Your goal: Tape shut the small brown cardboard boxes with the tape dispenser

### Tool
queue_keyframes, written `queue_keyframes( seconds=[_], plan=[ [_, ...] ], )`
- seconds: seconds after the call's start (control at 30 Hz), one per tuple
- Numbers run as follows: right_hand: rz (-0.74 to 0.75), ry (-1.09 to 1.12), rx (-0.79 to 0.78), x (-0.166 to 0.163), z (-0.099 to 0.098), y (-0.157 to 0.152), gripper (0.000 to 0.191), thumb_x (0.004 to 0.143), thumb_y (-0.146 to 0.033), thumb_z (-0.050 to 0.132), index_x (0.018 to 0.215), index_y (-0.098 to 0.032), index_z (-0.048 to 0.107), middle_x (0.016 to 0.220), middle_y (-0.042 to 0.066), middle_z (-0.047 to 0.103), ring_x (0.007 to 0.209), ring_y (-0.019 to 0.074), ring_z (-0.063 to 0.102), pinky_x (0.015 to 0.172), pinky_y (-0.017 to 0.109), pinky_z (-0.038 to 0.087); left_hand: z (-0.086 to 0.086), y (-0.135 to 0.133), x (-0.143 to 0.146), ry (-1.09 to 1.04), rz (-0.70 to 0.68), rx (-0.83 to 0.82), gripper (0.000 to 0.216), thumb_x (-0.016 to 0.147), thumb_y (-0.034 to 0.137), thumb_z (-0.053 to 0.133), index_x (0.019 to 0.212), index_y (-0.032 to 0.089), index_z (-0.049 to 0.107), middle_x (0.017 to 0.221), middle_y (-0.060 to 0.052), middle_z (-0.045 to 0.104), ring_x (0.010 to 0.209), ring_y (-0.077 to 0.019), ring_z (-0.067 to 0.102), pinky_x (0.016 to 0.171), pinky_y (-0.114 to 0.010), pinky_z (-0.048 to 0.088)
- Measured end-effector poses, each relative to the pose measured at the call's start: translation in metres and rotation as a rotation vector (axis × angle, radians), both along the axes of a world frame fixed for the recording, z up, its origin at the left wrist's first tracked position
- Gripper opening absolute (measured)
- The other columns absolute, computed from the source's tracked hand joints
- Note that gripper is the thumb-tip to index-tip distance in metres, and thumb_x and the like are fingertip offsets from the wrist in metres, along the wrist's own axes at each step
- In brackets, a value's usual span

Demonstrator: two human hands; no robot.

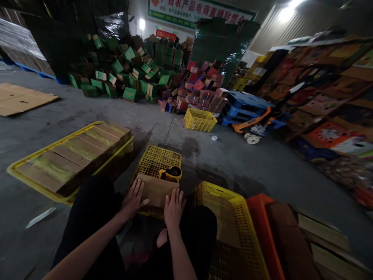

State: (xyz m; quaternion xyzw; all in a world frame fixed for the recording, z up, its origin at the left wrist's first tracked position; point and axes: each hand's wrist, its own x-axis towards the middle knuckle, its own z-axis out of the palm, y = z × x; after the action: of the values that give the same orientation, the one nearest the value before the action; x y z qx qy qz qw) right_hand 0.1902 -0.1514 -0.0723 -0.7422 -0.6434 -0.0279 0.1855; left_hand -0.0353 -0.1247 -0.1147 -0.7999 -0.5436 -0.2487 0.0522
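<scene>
1. At the far left, a flat sheet of cardboard [20, 99] lies on the grey concrete floor [239, 163].
2. Next is a long yellow plastic tray [27, 182] that carries brown flat-packed cartons [75, 155]; I count about five, and their edges are blurred.
3. The left hand [133, 199] lies with spread fingers, palm down, on the left end of a small brown cardboard box [155, 190].
4. This box rests on an upturned yellow mesh crate [159, 159], just in front of the person's knees, which are in dark cloth.
5. A yellow and black tape dispenser [171, 174] sits on the same crate, touching the far edge of the box.
6. The right hand [174, 208] is also flat and open, fingers slightly apart, pressing the right end of the box.
7. To the right stand a second yellow crate [224, 206] and an orange crate [256, 210], both cut off by the lower edge.
8. A third yellow crate [199, 119] stands further back; the stacks behind it are too dark to count.
</scene>
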Motion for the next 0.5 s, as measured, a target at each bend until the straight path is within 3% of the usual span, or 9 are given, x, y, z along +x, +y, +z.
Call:
queue_keyframes(
  seconds=[0.33,0.5],
  plan=[
    [0.068,-0.02,0.032,-0.015,0.0,0.0,0.06,0.107,-0.042,0.025,0.15,-0.005,0.044,0.155,0.019,0.044,0.151,0.0335,0.026,0.119,0.056,0.023,0.0,0.002,0.002,-0.011,0.018,-0.009,0.082,0.099,0.064,0.036,0.159,0.01,0.024,0.162,-0.022,0.029,0.152,-0.0355,0.022,0.117,-0.049,0.032],
    [0.183,-0.047,0.051,-0.028,-0.008,0.0,0.056,0.106,-0.04,0.03,0.151,-0.008,0.044,0.155,0.017,0.045,0.149,0.0317,0.031,0.119,0.054,0.025,0.0,0.003,0.0,-0.002,-0.007,0.01,0.082,0.099,0.064,0.036,0.157,0.007,0.029,0.16,-0.024,0.031,0.151,-0.0366,0.023,0.116,-0.049,0.033]
  ],
)
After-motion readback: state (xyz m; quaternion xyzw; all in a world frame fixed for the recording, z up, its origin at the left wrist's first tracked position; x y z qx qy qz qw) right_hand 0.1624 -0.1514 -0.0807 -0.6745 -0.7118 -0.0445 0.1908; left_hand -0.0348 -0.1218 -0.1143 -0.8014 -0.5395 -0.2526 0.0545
